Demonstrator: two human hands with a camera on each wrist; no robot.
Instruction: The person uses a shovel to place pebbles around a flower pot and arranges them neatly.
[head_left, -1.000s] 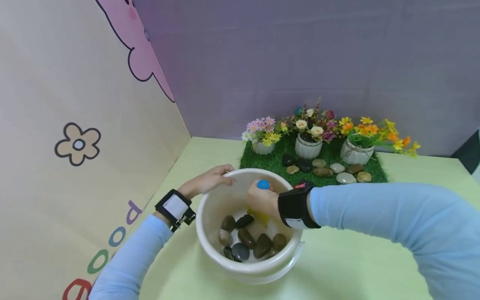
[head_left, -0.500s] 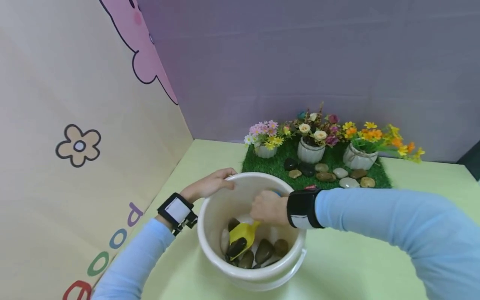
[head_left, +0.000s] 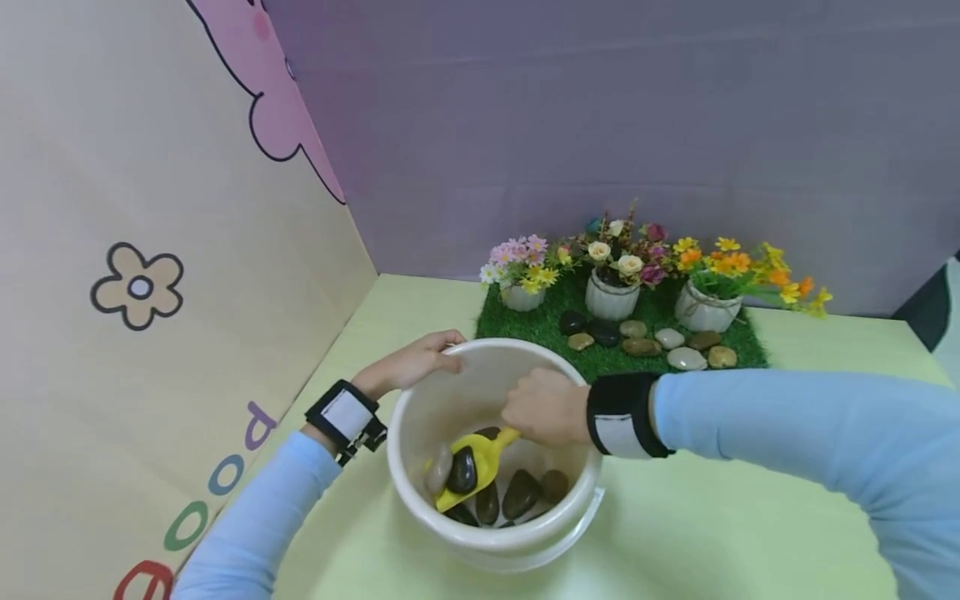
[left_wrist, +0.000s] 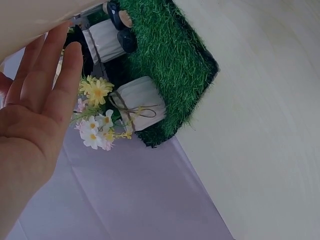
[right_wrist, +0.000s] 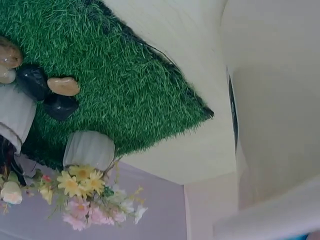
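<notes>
In the head view a cream-white bucket (head_left: 498, 542) stands on the table with several smooth stones (head_left: 521, 493) inside. My left hand (head_left: 411, 362) holds its far-left rim, thumb inside, fingers outside against the wall. Down in the bucket, my right hand (head_left: 546, 408) grips the handle of a yellow toy shovel (head_left: 487, 452). A dark stone (head_left: 462, 471) lies on the blade, and a pale stone (head_left: 439, 468) sits at its left edge, against the bucket wall. At the right wrist view's lower corner shows a bit of the blue handle end (right_wrist: 302, 237).
Behind the bucket lies a green grass mat (head_left: 517, 335) with three white flower pots (head_left: 611, 298) and several stones (head_left: 640, 347). The bucket's bail handle (head_left: 558, 552) hangs at the front right. A patterned wall (head_left: 187, 383) bounds the table's left.
The shovel blade has swung from the bucket's far side to the left, under the stones. A dark stone now rests on it. My left hand keeps its hold on the rim.
</notes>
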